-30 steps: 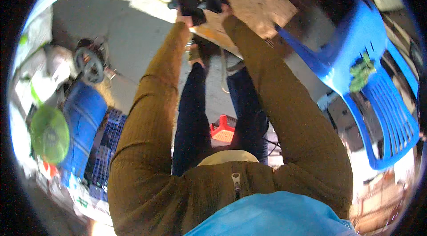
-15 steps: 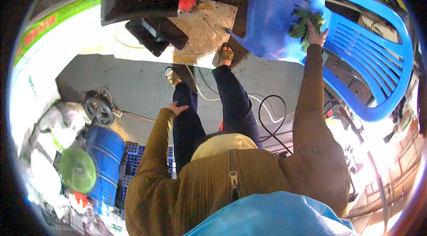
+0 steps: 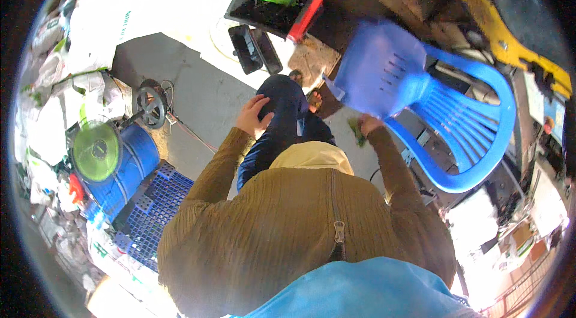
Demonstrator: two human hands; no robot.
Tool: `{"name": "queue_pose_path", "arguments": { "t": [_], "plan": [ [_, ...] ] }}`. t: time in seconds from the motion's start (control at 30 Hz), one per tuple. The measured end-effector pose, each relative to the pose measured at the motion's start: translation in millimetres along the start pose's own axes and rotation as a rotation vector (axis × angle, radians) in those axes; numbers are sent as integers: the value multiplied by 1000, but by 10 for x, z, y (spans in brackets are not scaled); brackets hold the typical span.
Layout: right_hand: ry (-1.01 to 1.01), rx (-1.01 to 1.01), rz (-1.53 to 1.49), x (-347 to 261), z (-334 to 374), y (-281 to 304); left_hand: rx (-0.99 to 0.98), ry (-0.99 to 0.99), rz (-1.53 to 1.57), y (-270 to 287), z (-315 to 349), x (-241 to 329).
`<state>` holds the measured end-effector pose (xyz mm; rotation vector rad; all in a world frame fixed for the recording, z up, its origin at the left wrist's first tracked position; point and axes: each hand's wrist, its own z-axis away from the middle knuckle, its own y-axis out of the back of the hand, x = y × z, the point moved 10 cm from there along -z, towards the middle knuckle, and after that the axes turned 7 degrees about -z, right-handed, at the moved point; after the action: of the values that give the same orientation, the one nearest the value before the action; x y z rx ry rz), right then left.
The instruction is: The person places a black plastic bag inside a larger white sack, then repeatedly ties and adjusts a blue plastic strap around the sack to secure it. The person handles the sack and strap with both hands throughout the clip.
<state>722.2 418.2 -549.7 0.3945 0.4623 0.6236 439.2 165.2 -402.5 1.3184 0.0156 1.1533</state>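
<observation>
My left hand (image 3: 254, 116) rests on my left knee, its fingers apart and holding nothing. My right hand (image 3: 370, 124) is low beside the near edge of a blue plastic chair (image 3: 384, 57), its fingers closed on a crumpled green bundle (image 3: 358, 131). The bundle hangs below the seat's edge, blurred, and I cannot make out whether it is cloth or leaves. Nothing lies on the chair's seat. My raised left knee partly hides my feet.
Ahead stand a black bin (image 3: 264, 6) with a red-handled tool (image 3: 306, 18), and two small black trays (image 3: 255, 49) on a pale board. At left are a green round fan (image 3: 96, 151), blue drum (image 3: 139, 144), blue plastic pallet (image 3: 157, 198) and wheel (image 3: 151, 107).
My right hand has drawn the green bundle off the chair seat and down toward me. My left knee has risen with my left hand on it, and my view has shifted.
</observation>
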Motion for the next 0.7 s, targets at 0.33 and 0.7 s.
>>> {"name": "queue_pose_path", "arguments": {
  "t": [0.33,0.7],
  "plan": [
    [184,-373,-396,-676,86,502,-917,148,-36,-844,-719,26],
    [366,-337,-354,-1796,-331,2166,-726,39,133,-653,-1219,-767]
  ]
}}
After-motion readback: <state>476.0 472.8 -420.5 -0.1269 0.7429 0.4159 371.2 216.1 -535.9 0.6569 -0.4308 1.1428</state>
